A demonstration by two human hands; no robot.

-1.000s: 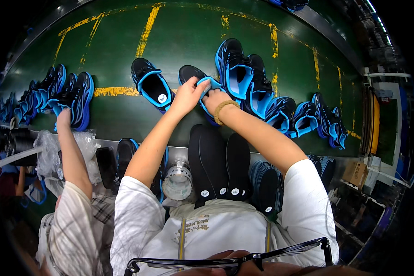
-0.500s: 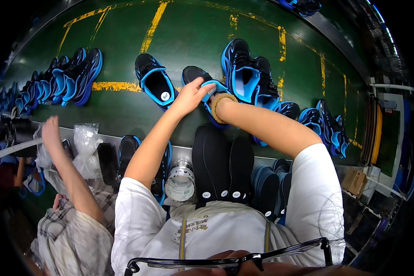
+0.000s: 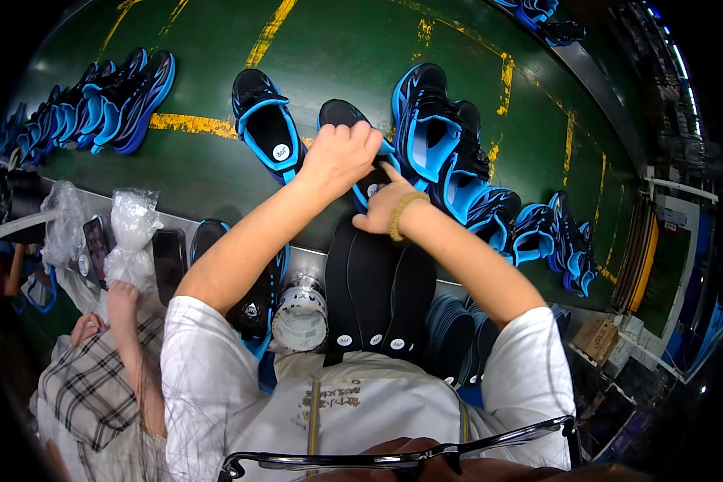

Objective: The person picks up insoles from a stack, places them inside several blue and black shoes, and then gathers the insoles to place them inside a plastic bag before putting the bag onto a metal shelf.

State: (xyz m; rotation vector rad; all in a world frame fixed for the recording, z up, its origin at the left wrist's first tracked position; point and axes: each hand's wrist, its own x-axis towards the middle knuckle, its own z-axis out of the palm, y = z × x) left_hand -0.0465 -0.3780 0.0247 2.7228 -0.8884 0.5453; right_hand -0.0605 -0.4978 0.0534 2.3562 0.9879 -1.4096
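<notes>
A black and blue shoe [image 3: 344,116] lies on the green conveyor belt [image 3: 353,40] in front of me. My left hand [image 3: 339,155] grips its collar from above. My right hand [image 3: 383,206], with a beaded band on the wrist, is pressed into the shoe's opening against a black insole; the fingers are mostly hidden. A second shoe [image 3: 267,126] with a round white sticker inside lies just left of it. Another pair [image 3: 430,128] stands right of my hands.
Black insoles [image 3: 373,289] are stacked at the belt's near edge, beside a clear bottle [image 3: 300,313]. More shoes [image 3: 112,100] sit far left and others [image 3: 550,233] at right. A person in a plaid shirt [image 3: 96,386] at my left holds clear plastic bags [image 3: 130,233].
The belt has carried the shoes leftward and my hands have followed the shoe. The person at my left has drawn the arm back from the belt to the plastic bags.
</notes>
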